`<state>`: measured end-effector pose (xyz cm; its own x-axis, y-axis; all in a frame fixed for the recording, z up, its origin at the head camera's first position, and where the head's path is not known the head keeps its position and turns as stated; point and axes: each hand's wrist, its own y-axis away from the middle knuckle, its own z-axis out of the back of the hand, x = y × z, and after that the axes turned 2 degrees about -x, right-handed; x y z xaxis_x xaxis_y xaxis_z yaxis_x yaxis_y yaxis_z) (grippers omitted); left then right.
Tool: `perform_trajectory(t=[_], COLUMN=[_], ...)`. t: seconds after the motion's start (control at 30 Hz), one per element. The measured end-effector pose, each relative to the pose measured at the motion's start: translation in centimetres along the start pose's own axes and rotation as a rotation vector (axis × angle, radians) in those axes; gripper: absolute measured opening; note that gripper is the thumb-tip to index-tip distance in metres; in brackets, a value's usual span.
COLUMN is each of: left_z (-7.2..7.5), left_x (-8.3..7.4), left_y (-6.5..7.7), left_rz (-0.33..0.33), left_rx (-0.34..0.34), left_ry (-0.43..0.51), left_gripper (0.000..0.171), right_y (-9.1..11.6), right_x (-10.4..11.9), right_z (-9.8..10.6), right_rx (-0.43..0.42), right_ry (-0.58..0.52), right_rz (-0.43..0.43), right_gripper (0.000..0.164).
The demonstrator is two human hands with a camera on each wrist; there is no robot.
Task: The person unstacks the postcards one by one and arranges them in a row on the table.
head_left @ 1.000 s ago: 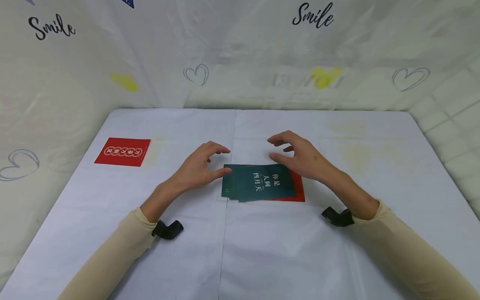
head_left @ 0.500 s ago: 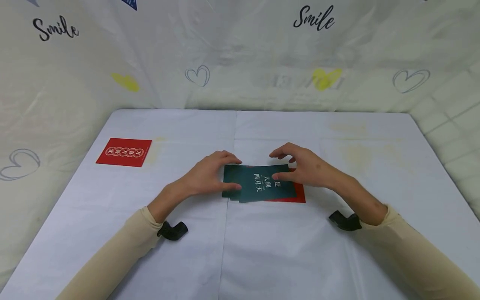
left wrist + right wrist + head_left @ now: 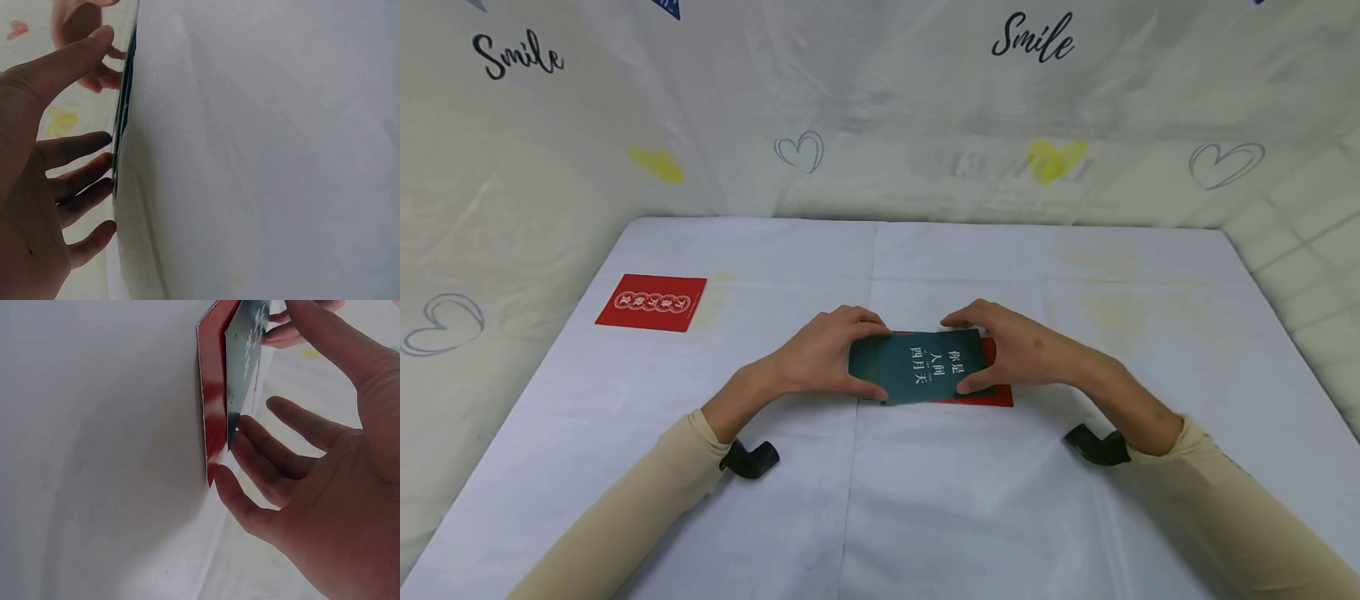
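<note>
A small stack of dark green cards (image 3: 917, 367) with white characters lies on a red card (image 3: 1004, 395), whose right end sticks out. My left hand (image 3: 831, 354) spans the stack's left end, thumb at the near edge and fingers at the far edge. In the left wrist view, its fingertips (image 3: 109, 164) meet the stack's side. My right hand (image 3: 1018, 346) arches over the right end, thumb over the top green card near its front edge. The right wrist view shows its relaxed fingers (image 3: 259, 465) at the corners of the green and red cards.
Another red card (image 3: 651, 302) with white lettering lies at the table's left. The table (image 3: 985, 517) has a white cover, with a pale patterned sheet (image 3: 910, 108) rising behind it. A black mount (image 3: 1097, 446) sits at the right wrist, another (image 3: 751, 460) at the left.
Both hands have come down toward the stack. The left hand has moved right, over the stack's left end; the right thumb has moved toward the near edge.
</note>
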<state>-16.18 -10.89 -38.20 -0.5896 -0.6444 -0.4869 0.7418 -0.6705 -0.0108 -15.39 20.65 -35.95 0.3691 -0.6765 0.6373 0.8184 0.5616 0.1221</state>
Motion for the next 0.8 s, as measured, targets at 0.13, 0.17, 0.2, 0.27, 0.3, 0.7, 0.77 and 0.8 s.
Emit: perform_trajectory(t=[0.13, 0.17, 0.2, 0.27, 0.3, 0.7, 0.77, 0.8], left_z=[-0.07, -0.07, -0.06, -0.02, 0.01, 0.10, 0.08, 0.06], left_x=[0.00, -0.02, -0.07, -0.19, -0.26, -0.38, -0.33, -0.29], left_y=[-0.06, -0.06, -0.06, -0.06, -0.07, 0.08, 0.06, 0.03], left_rz=[-0.013, -0.011, -0.010, -0.006, -0.005, -0.007, -0.011, -0.013], left_rx=[0.010, 0.015, 0.021, 0.035, 0.042, 0.065, 0.061, 0.060], left_ry=[-0.034, -0.037, -0.040, -0.043, -0.046, -0.074, -0.069, -0.069], left_gripper=[0.083, 0.085, 0.086, 0.090, 0.092, 0.096, 0.094, 0.093], right_y=[0.11, 0.10, 0.08, 0.07, 0.06, -0.09, -0.11, -0.11], right_x=[-0.10, -0.10, -0.12, -0.14, -0.14, 0.63, 0.76, 0.81], right_z=[0.01, -0.01, -0.04, -0.14, -0.20, -0.64, -0.64, -0.64], right_rx=[0.023, 0.028, 0.033, 0.039, 0.039, 0.054, 0.056, 0.058], right_ry=[0.018, 0.029, 0.042, 0.073, 0.093, 0.229, 0.238, 0.242], right_rz=[0.013, 0.016, 0.020, 0.032, 0.038, 0.055, 0.052, 0.051], right_gripper=[0.090, 0.092, 0.093, 0.096, 0.097, 0.096, 0.096, 0.096])
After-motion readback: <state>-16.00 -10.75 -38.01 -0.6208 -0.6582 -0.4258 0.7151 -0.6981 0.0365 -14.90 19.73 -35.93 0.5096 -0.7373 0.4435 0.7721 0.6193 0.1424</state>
